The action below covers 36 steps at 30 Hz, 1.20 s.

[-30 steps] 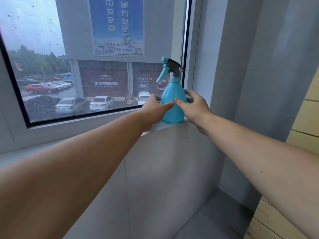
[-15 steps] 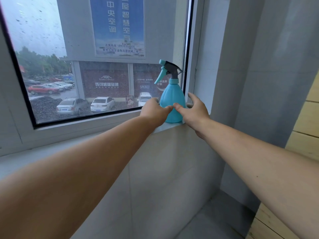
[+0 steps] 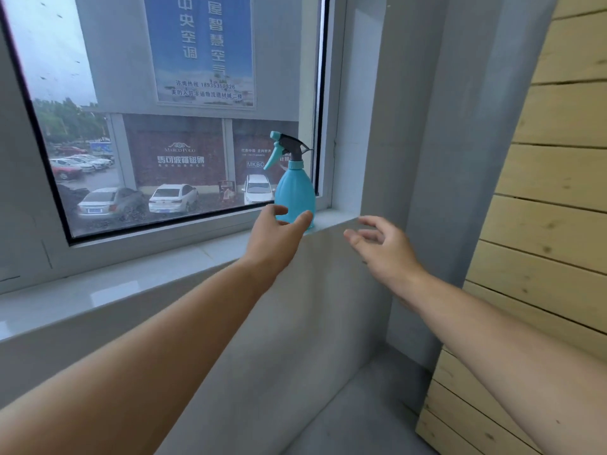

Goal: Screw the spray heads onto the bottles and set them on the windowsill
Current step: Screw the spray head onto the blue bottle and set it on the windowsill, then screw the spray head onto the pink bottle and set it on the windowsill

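From the head camera, 1 turquoise bottle (image 3: 295, 195) stands upright at the right end of the pale windowsill (image 3: 131, 290), just beside the window frame's corner. Its spray head (image 3: 285, 149), dark on top with a turquoise trigger and nozzle pointing left, sits on the bottle's neck. The left hand (image 3: 274, 239) reaches in front of the bottle's base with fingers relaxed and apart, holding nothing. Its fingertips overlap the lower part of the bottle, and whether they touch it cannot be told. The right hand (image 3: 384, 247) hovers to the right of the bottle, clear of it, near the sill's front edge, fingers loosely spread and empty. Through the window glass (image 3: 184, 152) a blue poster (image 3: 203, 50) with white lettering hangs on a building, and parked cars (image 3: 172, 198) stand below it. A wall of pale wooden planks (image 3: 542, 224) runs down the right side, and a grey wall surface (image 3: 279, 356) lies under the sill.
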Available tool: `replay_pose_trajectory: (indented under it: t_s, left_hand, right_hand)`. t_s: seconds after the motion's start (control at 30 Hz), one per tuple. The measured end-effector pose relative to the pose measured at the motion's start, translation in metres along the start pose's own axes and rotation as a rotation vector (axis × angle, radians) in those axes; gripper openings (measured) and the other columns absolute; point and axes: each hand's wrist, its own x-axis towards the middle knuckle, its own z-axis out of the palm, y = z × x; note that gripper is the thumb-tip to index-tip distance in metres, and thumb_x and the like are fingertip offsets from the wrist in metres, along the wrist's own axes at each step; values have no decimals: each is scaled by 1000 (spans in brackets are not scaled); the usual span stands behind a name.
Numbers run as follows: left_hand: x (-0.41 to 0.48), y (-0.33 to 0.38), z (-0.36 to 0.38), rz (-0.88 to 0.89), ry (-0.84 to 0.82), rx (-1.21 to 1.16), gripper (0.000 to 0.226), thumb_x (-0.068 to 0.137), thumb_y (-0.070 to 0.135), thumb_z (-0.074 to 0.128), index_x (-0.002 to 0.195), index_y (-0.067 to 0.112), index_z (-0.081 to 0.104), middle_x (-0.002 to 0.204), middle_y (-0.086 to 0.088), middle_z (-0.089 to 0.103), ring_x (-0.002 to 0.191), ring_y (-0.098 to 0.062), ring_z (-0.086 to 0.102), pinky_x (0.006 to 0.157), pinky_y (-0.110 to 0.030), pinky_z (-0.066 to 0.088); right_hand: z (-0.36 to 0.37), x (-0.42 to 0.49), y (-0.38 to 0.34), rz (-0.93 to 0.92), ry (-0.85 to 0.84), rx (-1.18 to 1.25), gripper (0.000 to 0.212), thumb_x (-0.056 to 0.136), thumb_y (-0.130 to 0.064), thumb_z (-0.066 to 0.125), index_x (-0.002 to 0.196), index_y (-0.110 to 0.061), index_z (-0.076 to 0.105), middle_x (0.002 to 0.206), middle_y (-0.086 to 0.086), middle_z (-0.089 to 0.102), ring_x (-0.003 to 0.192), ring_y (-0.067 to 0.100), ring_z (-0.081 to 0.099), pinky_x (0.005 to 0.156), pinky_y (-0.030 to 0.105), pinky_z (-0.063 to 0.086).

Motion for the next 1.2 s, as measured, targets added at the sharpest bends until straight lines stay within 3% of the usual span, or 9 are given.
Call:
replay_pose_trajectory:
  t_s: [0.13, 0.2, 0.33, 0.5, 0.63, 0.73, 0.9, 1.1, 1.2]
  left_hand:
    - [-52, -21, 28, -37, -161, -35, 61, 86, 54, 69, 136, 22, 55, 116, -1, 68, 104, -16, 67, 98, -41, 56]
    - [-82, -39, 49, -92, -271, -20, 67, 77, 59, 68, 133, 25, 57, 118, -2, 70, 111, -19, 69, 103, -46, 55]
    - [-138, -91, 100, -232, -488, 7, 64, 82, 55, 70, 134, 19, 57, 124, -11, 70, 116, -25, 69, 104, -45, 55]
    - [-198, -185, 155, -503, -620, 110, 77, 69, 65, 69, 130, 20, 61, 130, -11, 67, 118, -26, 66, 97, -39, 54]
    - [-240, -253, 183, -672, -712, 227, 57, 94, 42, 70, 140, 12, 53, 131, -9, 60, 112, -23, 61, 85, -27, 48]
    - [-256, -292, 186, -655, -737, 375, 58, 95, 35, 70, 142, 8, 50, 118, -7, 57, 101, -21, 58, 72, -24, 48]
    - [-274, -353, 176, -577, -798, 698, 75, 83, 48, 76, 145, 17, 49, 147, -11, 52, 132, -28, 54, 110, -39, 47]
    - [-287, -387, 169, -362, -980, 997, 85, 77, 61, 71, 147, 21, 45, 146, -9, 51, 137, -31, 49, 112, -41, 42]
    - [-294, -402, 171, -357, -1019, 1074, 85, 77, 59, 72, 147, 23, 42, 143, -10, 54, 133, -32, 52, 108, -42, 45]
  right_hand:
    - [-41, -60, 33, 104, 33, 8, 39, 88, -33, 69, 124, -21, 60, 116, 5, 68, 103, 16, 67, 98, 46, 53]
    - [-62, -95, 60, 178, 46, -14, 36, 88, -33, 70, 121, -22, 62, 108, 0, 69, 100, 13, 67, 97, 47, 54]
    - [-96, -157, 129, 371, 63, -71, 30, 87, -29, 70, 115, -19, 64, 100, 1, 69, 95, 19, 69, 94, 48, 55]
    - [-112, -226, 231, 603, 35, -124, 22, 85, -35, 71, 104, -24, 67, 103, 5, 71, 93, 21, 69, 87, 44, 57]
    - [-103, -273, 308, 808, -11, -124, 23, 85, -33, 72, 103, -19, 66, 103, 7, 71, 91, 20, 67, 87, 40, 54]
    - [-85, -303, 351, 919, -36, -115, 29, 85, -28, 73, 108, -12, 68, 101, 10, 71, 84, 19, 65, 82, 36, 53]
    - [-46, -344, 410, 1072, -66, -129, 39, 81, -31, 77, 113, -10, 68, 96, 8, 69, 85, 22, 65, 80, 30, 49]
    - [-10, -358, 448, 1124, -23, -210, 50, 77, -35, 80, 117, -9, 69, 116, 15, 70, 107, 29, 67, 91, 32, 50]
    - [1, -358, 458, 1115, 12, -277, 46, 74, -33, 82, 108, -5, 72, 111, 16, 74, 105, 31, 69, 86, 33, 51]
